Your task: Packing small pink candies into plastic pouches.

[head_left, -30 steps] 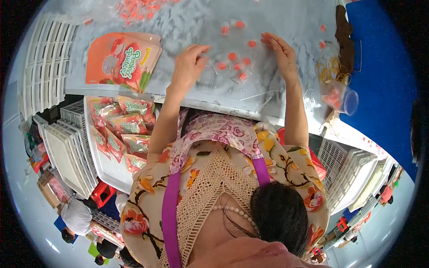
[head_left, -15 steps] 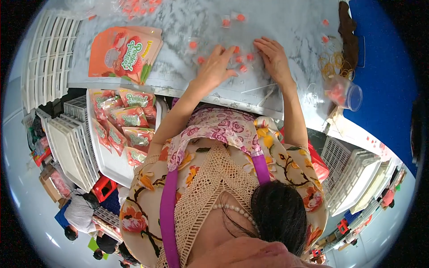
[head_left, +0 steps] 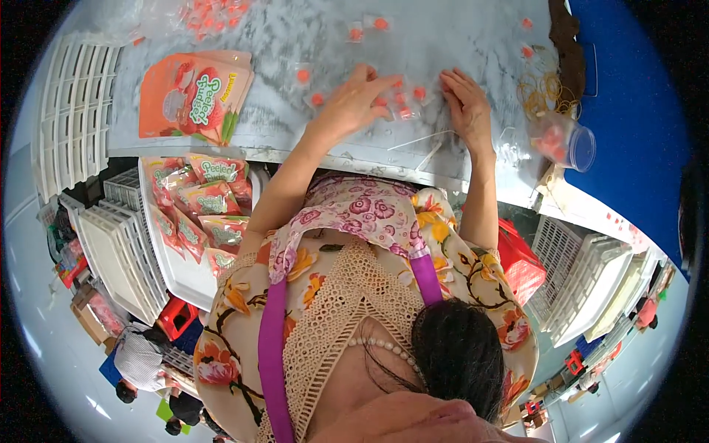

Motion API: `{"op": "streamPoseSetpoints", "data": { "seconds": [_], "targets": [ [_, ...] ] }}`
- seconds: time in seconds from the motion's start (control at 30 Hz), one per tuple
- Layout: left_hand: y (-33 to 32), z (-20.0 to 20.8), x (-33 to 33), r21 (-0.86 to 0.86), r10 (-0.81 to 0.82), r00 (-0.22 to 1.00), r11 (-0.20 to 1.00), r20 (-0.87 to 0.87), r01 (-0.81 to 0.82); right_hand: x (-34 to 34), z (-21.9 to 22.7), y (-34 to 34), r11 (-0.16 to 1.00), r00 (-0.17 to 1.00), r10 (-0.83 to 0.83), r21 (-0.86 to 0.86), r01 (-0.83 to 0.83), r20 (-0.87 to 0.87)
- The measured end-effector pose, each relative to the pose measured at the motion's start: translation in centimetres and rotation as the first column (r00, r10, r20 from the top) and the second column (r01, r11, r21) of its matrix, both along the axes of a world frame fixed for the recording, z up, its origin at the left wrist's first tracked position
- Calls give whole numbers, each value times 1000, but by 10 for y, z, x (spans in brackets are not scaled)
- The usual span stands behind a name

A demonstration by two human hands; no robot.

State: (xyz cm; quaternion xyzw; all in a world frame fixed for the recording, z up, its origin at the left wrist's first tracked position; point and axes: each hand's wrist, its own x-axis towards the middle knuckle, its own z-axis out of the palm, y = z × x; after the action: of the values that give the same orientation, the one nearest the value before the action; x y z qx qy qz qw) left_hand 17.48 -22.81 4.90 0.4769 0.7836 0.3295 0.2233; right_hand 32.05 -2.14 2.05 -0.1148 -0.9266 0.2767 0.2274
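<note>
My left hand [head_left: 353, 105] lies low over the grey table, thumb and fingers apart around several small clear-wrapped red candies [head_left: 404, 112]. Its fingertips reach the nearest ones; whether they touch is hard to make out. On the far side of that little group my right hand [head_left: 468, 111] rests with fingers stretched out and nothing in it. Single wrapped candies lie left of my left hand, and a wrapped pair [head_left: 368, 29] sits farther back. A stack of flat printed pouches [head_left: 193, 100] is on the table to the left.
Filled pouches [head_left: 214, 199] lie in a white tray [head_left: 185, 284] below the table's left edge. A bag of candies [head_left: 210, 15] is at the far left. To the right are rubber bands [head_left: 546, 96] and a clear jar [head_left: 565, 144] with candies. White crates [head_left: 70, 118] stand at the left.
The table and its things have shifted slightly left and down in the picture. My right hand sits a little farther from the candies; my left hand has stayed over them, fingers shifting slightly.
</note>
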Motion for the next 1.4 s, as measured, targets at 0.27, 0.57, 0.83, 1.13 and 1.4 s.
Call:
{"op": "streamPoseSetpoints", "data": {
  "seconds": [0.27,0.57,0.83,1.13,1.4],
  "targets": [
    [21,-13,25,-46,105,993,994,62,-102,3,10,-12,999,996,39,-36,-36,80],
    [-65,12,-45,-6,390,919,920,-58,-391,-38,36,7,958,996,67,-282,-49,56],
    [-47,-27,-54,40,502,849,857,166,-514,-157,-16,-15,915,921,351,149,-375,166],
    [13,-13,-139,62,306,927,952,-216,-300,-221,-15,72,987,992,122,110,-118,-26],
    [34,-30,-183,86,339,916,941,-212,-328,-211,-25,50,946,978,191,250,-206,84]
  ]
}}
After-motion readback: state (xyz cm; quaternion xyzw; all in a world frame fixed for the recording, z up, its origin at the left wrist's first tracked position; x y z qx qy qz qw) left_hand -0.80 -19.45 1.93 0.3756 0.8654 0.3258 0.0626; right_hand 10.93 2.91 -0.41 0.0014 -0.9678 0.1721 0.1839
